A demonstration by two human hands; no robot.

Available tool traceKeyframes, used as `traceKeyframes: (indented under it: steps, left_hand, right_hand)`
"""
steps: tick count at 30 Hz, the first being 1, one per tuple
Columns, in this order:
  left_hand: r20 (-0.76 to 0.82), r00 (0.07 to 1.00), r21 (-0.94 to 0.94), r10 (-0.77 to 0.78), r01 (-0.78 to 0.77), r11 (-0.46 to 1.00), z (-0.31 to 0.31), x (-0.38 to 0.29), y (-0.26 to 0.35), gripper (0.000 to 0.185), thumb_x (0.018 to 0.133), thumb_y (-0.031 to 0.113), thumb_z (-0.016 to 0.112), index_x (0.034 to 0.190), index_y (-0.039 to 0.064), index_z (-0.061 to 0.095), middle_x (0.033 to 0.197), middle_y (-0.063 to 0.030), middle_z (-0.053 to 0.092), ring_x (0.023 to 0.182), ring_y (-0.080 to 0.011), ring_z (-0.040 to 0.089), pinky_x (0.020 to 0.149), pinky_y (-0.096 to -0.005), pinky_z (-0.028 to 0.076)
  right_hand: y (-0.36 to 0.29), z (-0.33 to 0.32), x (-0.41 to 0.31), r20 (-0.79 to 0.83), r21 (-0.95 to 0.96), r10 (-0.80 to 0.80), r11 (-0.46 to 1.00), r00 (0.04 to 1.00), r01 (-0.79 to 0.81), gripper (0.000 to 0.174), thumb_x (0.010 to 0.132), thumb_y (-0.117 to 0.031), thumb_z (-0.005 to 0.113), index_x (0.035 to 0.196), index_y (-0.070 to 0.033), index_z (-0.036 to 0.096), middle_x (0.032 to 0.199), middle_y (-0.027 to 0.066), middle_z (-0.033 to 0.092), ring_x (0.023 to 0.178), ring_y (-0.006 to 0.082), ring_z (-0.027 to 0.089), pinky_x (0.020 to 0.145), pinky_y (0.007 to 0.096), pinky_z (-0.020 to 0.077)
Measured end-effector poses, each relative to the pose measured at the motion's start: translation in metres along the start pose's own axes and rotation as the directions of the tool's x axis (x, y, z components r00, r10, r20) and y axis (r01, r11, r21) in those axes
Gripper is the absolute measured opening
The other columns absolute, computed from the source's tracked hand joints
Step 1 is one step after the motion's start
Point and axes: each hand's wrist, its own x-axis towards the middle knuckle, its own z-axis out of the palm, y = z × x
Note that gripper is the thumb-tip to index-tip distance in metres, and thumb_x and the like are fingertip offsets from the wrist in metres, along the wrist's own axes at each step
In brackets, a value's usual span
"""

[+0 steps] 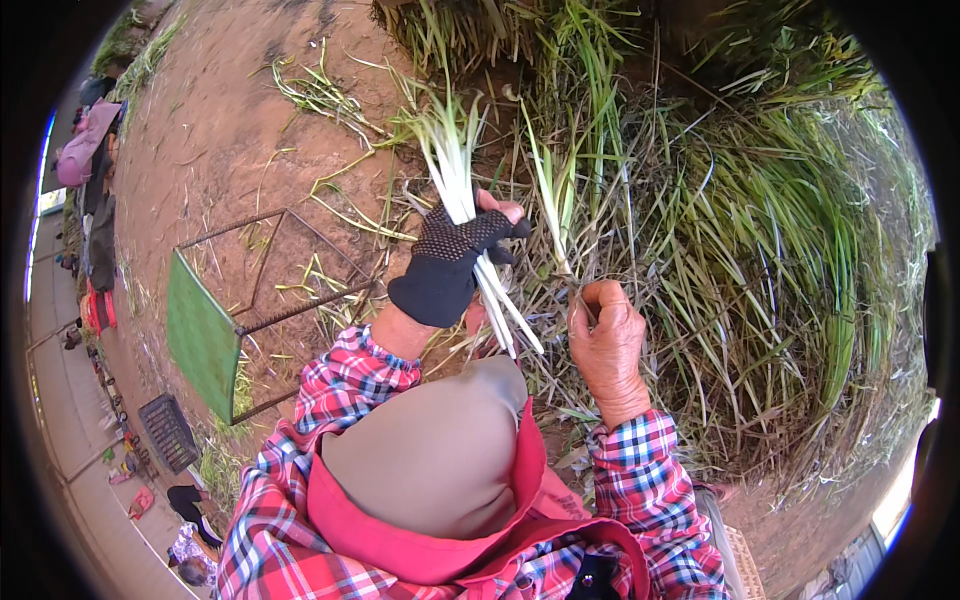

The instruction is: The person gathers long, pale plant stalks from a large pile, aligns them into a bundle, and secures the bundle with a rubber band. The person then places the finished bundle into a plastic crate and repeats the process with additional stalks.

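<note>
My left hand (442,259), in a black dotted glove with bare fingertips, is wrapped around a small bundle of white-stemmed stalks (452,169) resembling spring onions or garlic greens. Their pale leafy tops point away from me and the bare white ends hang toward my knee. To the right, my bare right hand (609,341) pinches the lower end of a single stalk (553,199), whose yellow-green leaves point away from me. Dry, stripped leaves (540,300) litter the ground under both hands.
A large heap of long-leaved greens (780,247) spreads at right. At left, a metal-framed stool with a green panel (201,334) lies tipped over on bare soil (217,142). Loose stalks (330,97) lie beyond. A dark plastic crate (169,433) and a person (195,551) appear farther left.
</note>
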Motion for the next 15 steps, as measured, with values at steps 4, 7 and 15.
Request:
traceKeyframes:
  steps: [4,7,15]
  left_hand:
    - [0.010,0.987,-0.020,-0.158,0.158,0.987,0.003,-0.002,-0.020,0.023,0.074,0.007,0.070,0.087,0.009,0.051,0.082,-0.0046,0.061,0.067,-0.0116,0.059,0.052,-0.0212,0.047]
    - [0.030,0.981,0.027,-0.193,0.193,0.981,0.000,-0.002,-0.030,0.022,0.075,0.008,0.069,0.088,0.009,0.051,0.074,-0.0004,0.057,0.060,-0.0087,0.055,0.051,-0.0190,0.044]
    - [0.146,0.970,0.078,-0.193,0.183,0.980,-0.002,-0.005,-0.039,0.021,0.078,0.010,0.066,0.092,0.009,0.051,0.077,0.0000,0.057,0.060,-0.0074,0.054,0.052,-0.0189,0.043]
  right_hand:
    - [-0.003,0.005,-0.003,0.065,-0.069,-0.080,0.994,0.995,0.085,0.018,0.068,-0.001,0.063,0.078,-0.006,0.050,0.069,0.0102,0.056,0.061,0.0297,0.058,0.053,0.0377,0.0467]
    - [-0.004,0.007,-0.002,0.115,-0.088,-0.122,0.987,0.986,0.133,0.017,0.068,0.000,0.062,0.077,-0.007,0.050,0.070,0.0106,0.056,0.062,0.0306,0.057,0.053,0.0384,0.0467]
    - [0.001,0.030,0.029,0.321,0.705,0.408,0.499,0.854,-0.504,0.020,0.085,-0.016,0.060,0.092,0.001,0.053,0.076,-0.0002,0.055,0.066,0.0060,0.050,0.059,0.0200,0.0409]
